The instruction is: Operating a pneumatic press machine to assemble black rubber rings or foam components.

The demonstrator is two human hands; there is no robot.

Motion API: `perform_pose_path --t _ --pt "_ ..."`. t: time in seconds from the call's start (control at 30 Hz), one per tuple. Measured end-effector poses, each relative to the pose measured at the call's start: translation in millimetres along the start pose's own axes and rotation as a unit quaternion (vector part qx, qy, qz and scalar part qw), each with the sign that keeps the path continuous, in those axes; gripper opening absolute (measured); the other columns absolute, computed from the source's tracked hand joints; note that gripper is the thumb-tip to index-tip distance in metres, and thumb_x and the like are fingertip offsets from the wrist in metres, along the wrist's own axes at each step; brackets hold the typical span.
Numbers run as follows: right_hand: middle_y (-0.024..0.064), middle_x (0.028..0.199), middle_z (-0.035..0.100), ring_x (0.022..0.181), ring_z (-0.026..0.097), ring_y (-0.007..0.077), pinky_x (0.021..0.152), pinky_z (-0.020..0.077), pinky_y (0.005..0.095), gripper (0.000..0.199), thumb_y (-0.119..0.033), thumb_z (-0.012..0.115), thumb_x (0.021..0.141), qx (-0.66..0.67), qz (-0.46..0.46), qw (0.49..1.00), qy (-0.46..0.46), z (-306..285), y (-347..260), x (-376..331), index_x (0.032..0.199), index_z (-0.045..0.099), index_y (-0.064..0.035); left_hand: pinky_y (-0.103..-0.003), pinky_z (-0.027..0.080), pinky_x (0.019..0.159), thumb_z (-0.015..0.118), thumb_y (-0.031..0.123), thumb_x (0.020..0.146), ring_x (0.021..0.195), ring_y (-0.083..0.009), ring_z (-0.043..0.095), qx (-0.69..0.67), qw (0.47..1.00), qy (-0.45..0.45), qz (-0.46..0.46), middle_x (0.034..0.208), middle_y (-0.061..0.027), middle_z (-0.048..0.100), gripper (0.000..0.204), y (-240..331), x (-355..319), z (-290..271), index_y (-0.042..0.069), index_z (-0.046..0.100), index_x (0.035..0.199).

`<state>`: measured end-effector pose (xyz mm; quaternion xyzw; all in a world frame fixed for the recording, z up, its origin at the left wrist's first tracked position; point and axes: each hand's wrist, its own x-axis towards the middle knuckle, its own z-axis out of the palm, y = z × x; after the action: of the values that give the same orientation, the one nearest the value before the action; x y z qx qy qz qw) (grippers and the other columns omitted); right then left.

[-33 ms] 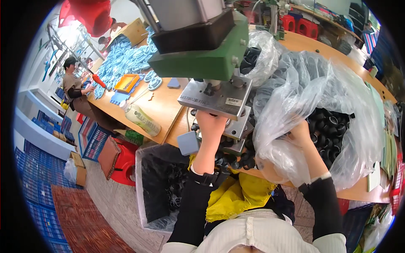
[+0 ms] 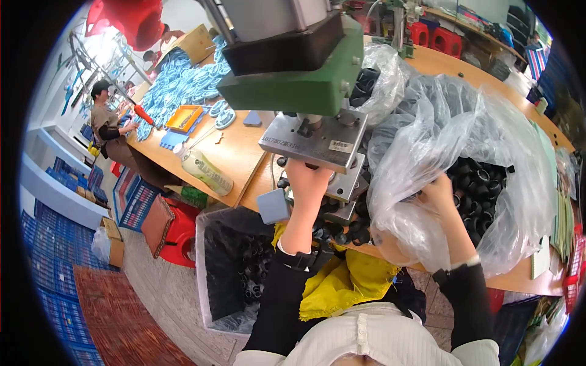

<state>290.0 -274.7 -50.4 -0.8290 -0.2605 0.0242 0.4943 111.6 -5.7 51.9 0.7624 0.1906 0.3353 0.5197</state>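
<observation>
My left hand [image 2: 307, 178] is at the front of a bench press, just under its upper steel plate [image 2: 314, 139]. Its fingers are hidden between that plate and the lower steel block [image 2: 343, 186], so what they hold does not show. My right hand [image 2: 438, 194] reaches into a large clear plastic bag [image 2: 400, 183], beside a heap of small black ring-shaped parts [image 2: 479, 189]. Plastic and the hand's own back cover its fingertips. More black parts [image 2: 351, 235] lie at the table edge below the press.
A lined bin [image 2: 204, 274] with black parts stands below the table on the left. On the tabletop are a bottle [image 2: 207, 172], a yellow tray [image 2: 184, 118] and a pile of light blue loops [image 2: 186, 82]. Another person [image 2: 107, 122] stands at the far left.
My right hand has shifted very slightly at the bag. My left hand stays at the press, and the press plates look the same.
</observation>
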Motion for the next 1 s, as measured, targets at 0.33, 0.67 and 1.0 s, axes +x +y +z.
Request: perform_pose_path --t 0.33,0.67,1.0 --pt "0.0099 0.106 0.058 0.1 0.058 0.0192 0.085 0.0466 0.03 0.057 0.002 0.075 0.066 0.241 -0.033 0.97 -0.013 5.1 -136.9 -99.8 0.118 0.052 0.0053 -0.037 0.039 0.096 0.074 0.01 0.075 0.105 -0.0294 0.053 0.15 0.938 0.304 0.078 0.113 -0.0162 0.056 0.046 -70.0 -86.4 -49.2 -0.003 0.052 0.113" --pt "0.0181 0.093 0.065 0.086 0.062 0.0348 0.075 0.0495 0.0382 0.04 -0.009 0.077 0.062 0.129 -0.12 0.983 -0.047 120.0 -207.3 -14.8 0.099 0.064 -0.0007 -0.046 0.031 0.103 0.064 0.014 0.085 0.119 -0.0392 0.042 0.364 0.86 0.356 0.027 0.128 -0.0243 0.044 0.047 -127.3 -118.0 -146.1 -0.008 0.044 0.121" --pt "0.0199 0.1 0.063 0.096 0.059 0.0382 0.083 0.0466 0.041 0.033 -0.007 0.071 0.069 0.139 -0.178 0.974 0.02 82.3 -187.5 -58.0 0.1 0.061 0.0016 -0.042 0.038 0.095 0.053 0.023 0.089 0.118 -0.0284 0.051 0.441 0.894 0.035 0.066 0.116 -0.0041 0.063 0.028 -167.4 -39.7 -79.7 0.011 0.063 0.113"
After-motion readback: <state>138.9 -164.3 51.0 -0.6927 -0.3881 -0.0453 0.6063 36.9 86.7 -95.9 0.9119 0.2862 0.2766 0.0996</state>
